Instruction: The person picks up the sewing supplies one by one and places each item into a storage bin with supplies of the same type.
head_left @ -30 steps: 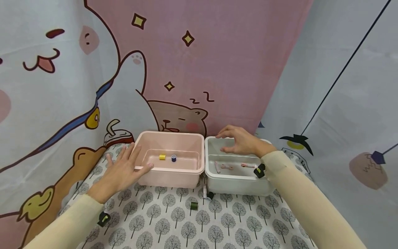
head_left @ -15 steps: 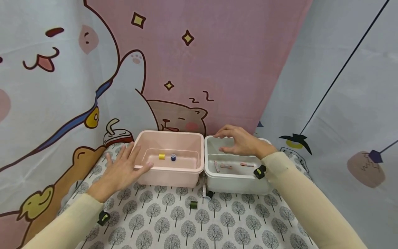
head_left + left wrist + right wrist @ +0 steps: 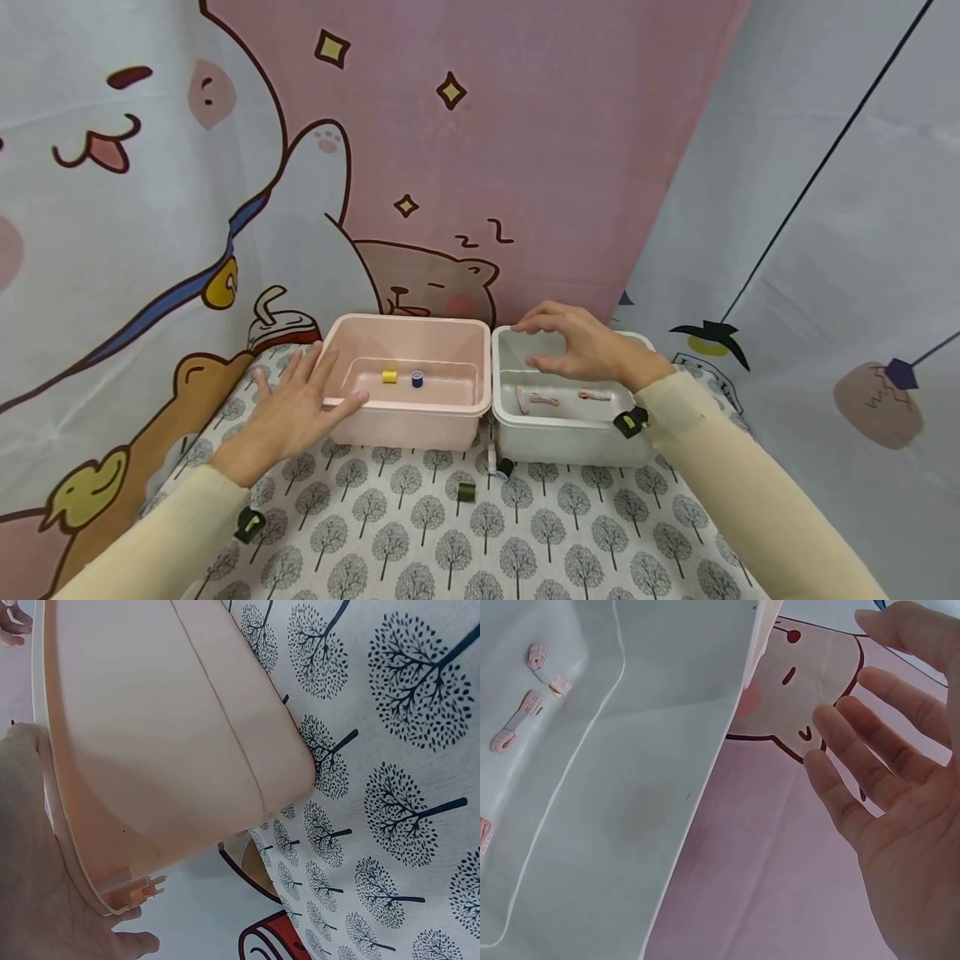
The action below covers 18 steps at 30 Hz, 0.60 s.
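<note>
My left hand [image 3: 288, 408] rests at the left rim of a pink bin [image 3: 405, 429], fingers spread. In the left wrist view this hand lies along the bin's edge. Inside the pink bin are a yellow thread spool [image 3: 390, 377] and a blue thread spool [image 3: 417, 379]. My right hand [image 3: 588, 346] hovers over a pale grey-green bin [image 3: 573, 444], fingers loosely bent and holding nothing. That bin holds folded pinkish strips that look like tape measures, such as one strip [image 3: 544, 399] at its left and another strip [image 3: 517, 721] in the right wrist view.
A green thread spool [image 3: 467, 492] lies on the tree-print cloth [image 3: 390, 546] before the bins. Near the gap between them are a black-and-white spool [image 3: 504, 468] and a slim pale strip [image 3: 492, 458]. A cartoon-print curtain [image 3: 562, 167] hangs close behind.
The view shifts very slightly. Both hands keep nearly the same places, and the spools and strips stay put.
</note>
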Each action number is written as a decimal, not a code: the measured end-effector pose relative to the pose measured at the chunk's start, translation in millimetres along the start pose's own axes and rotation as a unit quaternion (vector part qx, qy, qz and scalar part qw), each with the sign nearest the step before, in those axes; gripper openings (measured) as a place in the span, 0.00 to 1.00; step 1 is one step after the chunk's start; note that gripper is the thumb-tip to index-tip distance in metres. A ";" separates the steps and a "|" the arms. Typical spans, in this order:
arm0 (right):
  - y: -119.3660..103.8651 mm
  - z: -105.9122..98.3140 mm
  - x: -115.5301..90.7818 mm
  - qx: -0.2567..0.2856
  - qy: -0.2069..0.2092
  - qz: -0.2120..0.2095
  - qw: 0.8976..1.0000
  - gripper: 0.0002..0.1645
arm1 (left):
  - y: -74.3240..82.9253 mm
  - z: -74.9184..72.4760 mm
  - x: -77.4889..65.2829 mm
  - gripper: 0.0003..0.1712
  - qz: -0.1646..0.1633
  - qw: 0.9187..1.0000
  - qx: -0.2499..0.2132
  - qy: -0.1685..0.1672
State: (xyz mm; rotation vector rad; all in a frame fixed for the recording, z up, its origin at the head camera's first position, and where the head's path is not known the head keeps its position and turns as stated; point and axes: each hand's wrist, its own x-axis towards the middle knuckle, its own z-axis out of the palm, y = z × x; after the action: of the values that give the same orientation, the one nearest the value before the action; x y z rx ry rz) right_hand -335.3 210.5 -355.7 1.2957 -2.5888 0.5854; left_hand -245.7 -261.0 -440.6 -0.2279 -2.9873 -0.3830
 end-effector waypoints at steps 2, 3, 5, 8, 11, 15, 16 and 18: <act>-2.5 1.0 -2.6 0.001 0.000 0.000 1.000 0.30 | 0.0 -0.1 0.2 0.64 0.000 1.000 0.001 0.000; -4.1 1.3 -4.0 0.001 -0.001 0.002 1.000 0.30 | 0.0 -0.1 0.3 0.64 0.000 1.000 0.001 0.000; -6.5 2.3 -7.2 0.001 -0.002 0.003 1.000 0.30 | 0.0 -0.1 0.3 0.64 0.000 1.000 0.002 0.000; -10.4 3.8 -11.2 0.002 -0.001 0.001 1.000 0.29 | 0.0 0.1 0.4 0.64 -0.001 1.000 0.003 0.001; -14.5 5.1 -15.1 -0.002 0.006 -0.008 1.000 0.29 | 0.1 0.0 0.3 0.63 -0.001 1.000 0.004 0.001; -18.3 7.7 -20.0 -0.011 0.017 -0.028 0.999 0.29 | 0.6 -0.1 0.5 0.64 -0.001 1.000 0.006 0.002; -19.3 8.1 -21.3 -0.012 0.019 -0.030 0.999 0.30 | 0.8 -0.1 0.6 0.64 -0.001 1.000 0.005 0.002; -21.1 9.3 -24.1 -0.012 0.024 -0.034 0.999 0.30 | 1.2 -0.3 0.7 0.64 -0.001 1.000 0.005 0.002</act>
State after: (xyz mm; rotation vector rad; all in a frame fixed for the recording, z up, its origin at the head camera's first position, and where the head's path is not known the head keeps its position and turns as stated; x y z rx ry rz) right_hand -303.9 212.6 -366.7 1.3394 -2.4952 0.5639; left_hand -246.1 -259.8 -439.9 -0.2227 -2.9851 -0.3686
